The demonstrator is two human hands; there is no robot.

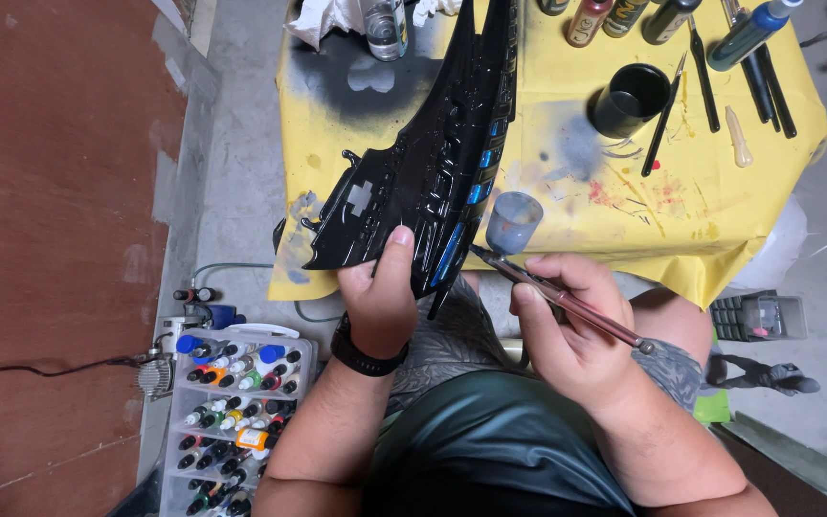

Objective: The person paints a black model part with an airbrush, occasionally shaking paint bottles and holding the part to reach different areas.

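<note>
Down at seven o'clock I see a clear organizer box point(205, 450) packed with small paint bottles point(237, 417). My left hand point(378, 299) pinches the glossy black model part point(430, 163), thumb on top; my right hand point(571, 321) wraps closed around the airbrush point(538, 280).

A black cup point(630, 99) on yellow paper point(567, 201); paint bottles in a tray point(237, 412).

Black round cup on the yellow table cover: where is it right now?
Head view, upper right: the black round cup stands on the yellow table cover, between the glossy black model part and a thin black brush.
</note>
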